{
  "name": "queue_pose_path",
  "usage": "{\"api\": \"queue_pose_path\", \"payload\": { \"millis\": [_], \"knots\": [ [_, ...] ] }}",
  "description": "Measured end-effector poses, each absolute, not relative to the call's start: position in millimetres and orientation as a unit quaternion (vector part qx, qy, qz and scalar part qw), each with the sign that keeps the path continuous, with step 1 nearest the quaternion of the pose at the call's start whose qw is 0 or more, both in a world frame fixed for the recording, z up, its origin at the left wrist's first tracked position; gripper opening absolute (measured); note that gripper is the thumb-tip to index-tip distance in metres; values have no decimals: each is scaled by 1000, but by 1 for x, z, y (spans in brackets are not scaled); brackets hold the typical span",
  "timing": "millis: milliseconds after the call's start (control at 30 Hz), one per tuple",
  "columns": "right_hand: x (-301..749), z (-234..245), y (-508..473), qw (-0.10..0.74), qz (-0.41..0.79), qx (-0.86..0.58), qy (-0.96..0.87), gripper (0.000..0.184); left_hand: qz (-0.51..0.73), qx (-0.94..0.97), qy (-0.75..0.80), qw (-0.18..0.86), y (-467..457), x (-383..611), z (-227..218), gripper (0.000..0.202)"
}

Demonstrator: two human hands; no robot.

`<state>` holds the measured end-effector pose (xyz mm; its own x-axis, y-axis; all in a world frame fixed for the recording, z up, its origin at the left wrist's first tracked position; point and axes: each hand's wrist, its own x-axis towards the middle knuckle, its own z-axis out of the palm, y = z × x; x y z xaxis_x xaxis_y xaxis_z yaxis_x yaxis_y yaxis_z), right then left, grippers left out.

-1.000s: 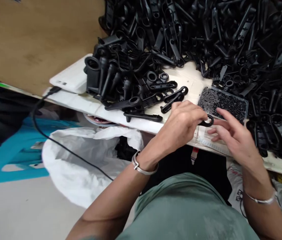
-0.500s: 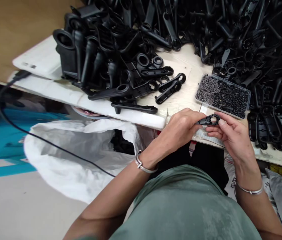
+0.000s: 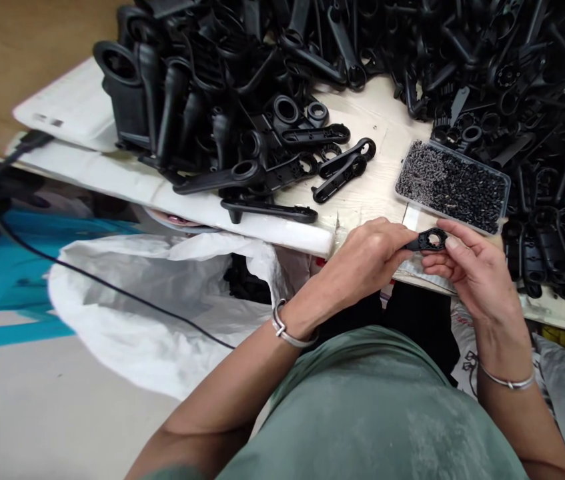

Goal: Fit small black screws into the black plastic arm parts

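Observation:
A small black plastic handle part with a ring end [image 3: 428,239] is held between both my hands just above the table's front edge. My left hand [image 3: 365,257] is closed around its left end, fingers curled. My right hand [image 3: 467,267] pinches the ring end with thumb and fingertips. Right behind my hands lies a clear shallow tray of tiny black screws [image 3: 452,187]. A few loose black handles [image 3: 342,170] lie on the pale tabletop [image 3: 377,193] to the left of the tray.
A huge heap of black plastic handles [image 3: 462,60] covers the back and right of the table. White foam boards [image 3: 77,107] stick out at the left edge. Below hang a white plastic bag [image 3: 152,313] and a black cable [image 3: 62,263]; a blue stool [image 3: 7,287] stands on the floor.
My right hand, spread open beside the part a second ago, has closed onto its ring end. The view has shifted, so the table sits further left and lower.

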<state>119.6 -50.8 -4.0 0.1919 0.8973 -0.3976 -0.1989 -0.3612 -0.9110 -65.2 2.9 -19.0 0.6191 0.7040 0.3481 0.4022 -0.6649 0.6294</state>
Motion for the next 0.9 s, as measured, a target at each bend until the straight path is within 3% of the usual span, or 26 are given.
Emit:
{"api": "queue_pose_path", "payload": {
  "millis": [433, 900],
  "knots": [
    [117, -5, -49, 505, 552, -603, -277, 44, 276, 872, 320, 248, -5, -61, -11, 13],
    [130, -5, -45, 440, 576, -604, -332, 48, 272, 868, 315, 270, 0, -66, -12, 12]
  ]
}}
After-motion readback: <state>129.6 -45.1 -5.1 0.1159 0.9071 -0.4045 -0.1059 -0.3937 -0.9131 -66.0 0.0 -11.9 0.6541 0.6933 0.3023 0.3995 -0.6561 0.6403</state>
